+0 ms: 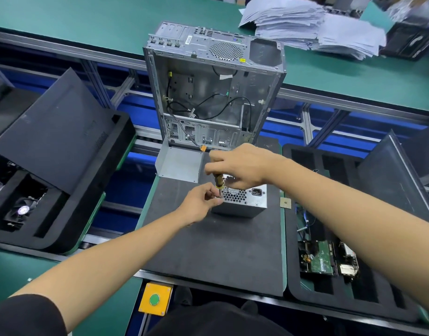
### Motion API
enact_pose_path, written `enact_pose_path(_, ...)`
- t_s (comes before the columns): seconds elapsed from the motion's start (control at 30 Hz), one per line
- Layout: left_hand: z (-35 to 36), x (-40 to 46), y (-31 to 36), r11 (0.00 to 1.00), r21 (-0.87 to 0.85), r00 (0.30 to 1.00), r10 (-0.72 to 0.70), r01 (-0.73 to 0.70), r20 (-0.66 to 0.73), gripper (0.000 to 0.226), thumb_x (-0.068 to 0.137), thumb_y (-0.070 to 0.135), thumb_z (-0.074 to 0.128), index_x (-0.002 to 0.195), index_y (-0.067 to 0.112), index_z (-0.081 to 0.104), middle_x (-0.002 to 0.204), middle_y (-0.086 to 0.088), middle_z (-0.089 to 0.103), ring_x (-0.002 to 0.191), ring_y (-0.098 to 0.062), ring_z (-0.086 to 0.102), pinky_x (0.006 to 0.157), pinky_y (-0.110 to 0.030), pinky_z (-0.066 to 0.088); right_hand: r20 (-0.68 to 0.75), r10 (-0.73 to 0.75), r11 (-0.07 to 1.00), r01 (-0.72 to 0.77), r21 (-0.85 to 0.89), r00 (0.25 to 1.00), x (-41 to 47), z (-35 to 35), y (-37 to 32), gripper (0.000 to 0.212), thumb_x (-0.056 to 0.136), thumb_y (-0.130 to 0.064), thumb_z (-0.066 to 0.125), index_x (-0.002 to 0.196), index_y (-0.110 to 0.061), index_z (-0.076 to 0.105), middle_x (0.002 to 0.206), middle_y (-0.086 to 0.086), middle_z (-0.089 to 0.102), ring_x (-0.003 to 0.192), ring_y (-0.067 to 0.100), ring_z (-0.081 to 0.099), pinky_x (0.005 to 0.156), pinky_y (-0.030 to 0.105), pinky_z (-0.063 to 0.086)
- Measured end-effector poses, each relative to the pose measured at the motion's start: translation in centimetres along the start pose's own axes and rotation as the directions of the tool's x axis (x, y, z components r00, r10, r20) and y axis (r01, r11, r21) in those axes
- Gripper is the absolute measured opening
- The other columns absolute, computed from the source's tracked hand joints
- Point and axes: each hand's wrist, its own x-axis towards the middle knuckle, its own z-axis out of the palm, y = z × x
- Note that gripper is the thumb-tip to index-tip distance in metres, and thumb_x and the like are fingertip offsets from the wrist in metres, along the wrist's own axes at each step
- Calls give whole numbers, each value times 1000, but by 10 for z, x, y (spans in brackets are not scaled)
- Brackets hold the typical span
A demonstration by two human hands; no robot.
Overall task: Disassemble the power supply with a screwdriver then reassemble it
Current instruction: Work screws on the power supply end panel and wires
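The grey power supply (242,202) stands on the black mat (213,251), its honeycomb grille and power socket facing up. My right hand (240,166) grips the black-and-yellow handle of a screwdriver (218,181) held upright over the unit's left corner. My left hand (201,202) pinches the screwdriver's shaft near the tip, right at that corner. The tip and any screw are hidden by my fingers.
An open grey PC case (213,93) stands behind the mat, with a bent metal cover (179,163) in front of it. Black foam trays with parts lie left (51,190) and right (329,263). A yellow box with a green button (155,299) sits at the bench front.
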Motion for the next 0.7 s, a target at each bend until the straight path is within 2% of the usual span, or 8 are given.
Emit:
enact_pose_path(0.17, 1, 3, -3, 1000, 20, 1000, 3, -3, 9, 13, 92, 19, 76, 86, 23, 65, 96, -19, 69, 76, -15, 54, 76, -30, 47, 77, -112, 987, 120, -110, 991, 4, -8, 3, 13, 99, -29, 50, 111, -22, 52, 92, 2, 48, 51, 28, 37, 44, 30, 24)
enact_pose_path(0.27, -1, 3, -6, 998, 50, 1000, 23, -23, 6, 15, 92, 22, 76, 85, 29, 64, 96, -13, 71, 83, -22, 63, 88, -40, 52, 133, -88, 984, 107, -142, 987, 10, -13, 2, 13, 95, -30, 48, 100, -19, 53, 84, 0, 54, 58, 29, 44, 48, 30, 26)
enact_pose_path(0.37, -5, 6, -9, 992, 105, 996, 62, -68, 57, 9, 92, 24, 75, 97, 24, 69, 95, -4, 72, 93, -23, 67, 97, -47, 52, 213, -57, 972, 103, -212, 975, 19, -15, -3, 24, 93, -41, 38, 88, -19, 45, 78, 1, 61, 65, 31, 52, 51, 29, 26)
enact_pose_path(0.43, -7, 7, -10, 989, 121, 994, 75, -84, 76, 14, 92, 27, 75, 104, 22, 70, 96, 3, 73, 94, -17, 67, 99, -46, 52, 231, -12, 970, 67, -232, 973, 22, -14, -7, 32, 96, -48, 32, 94, -19, 45, 83, 3, 64, 65, 32, 54, 51, 30, 26)
enact_pose_path(0.5, -8, 8, -11, 989, 121, 994, 79, -88, 76, 11, 91, 30, 76, 100, 26, 70, 95, 9, 73, 94, -9, 67, 101, -43, 51, 204, -8, 974, 54, -220, 979, 22, -16, -11, 38, 95, -50, 27, 112, -22, 46, 96, 2, 59, 62, 31, 52, 47, 30, 23)
enact_pose_path(0.57, -7, 8, -11, 990, 126, 996, 61, -69, 70, 9, 91, 33, 76, 92, 31, 68, 95, 16, 73, 96, -2, 66, 102, -40, 50, 211, -40, 984, 75, -161, 977, 22, -19, -13, 31, 94, -38, 39, 121, -25, 42, 109, 3, 48, 61, 30, 49, 44, 31, 23)
enact_pose_path(0.63, -8, 8, -12, 989, 138, 996, 51, -61, 71, 11, 91, 34, 76, 87, 32, 66, 96, 19, 73, 98, 0, 66, 102, -39, 49, 254, -77, 990, 104, -95, 964, 22, -21, -14, 26, 94, -27, 47, 119, -25, 41, 113, 3, 43, 70, 32, 55, 45, 36, 37)
enact_pose_path(0.7, -8, 7, -12, 986, 147, 995, 72, -82, 74, 11, 92, 35, 75, 88, 34, 66, 95, 22, 71, 96, 1, 65, 97, -38, 49, 272, -60, 995, 81, -65, 960, 22, -21, -16, 21, 97, -27, 46, 118, -24, 43, 109, 2, 45, 75, 32, 58, 51, 39, 45)
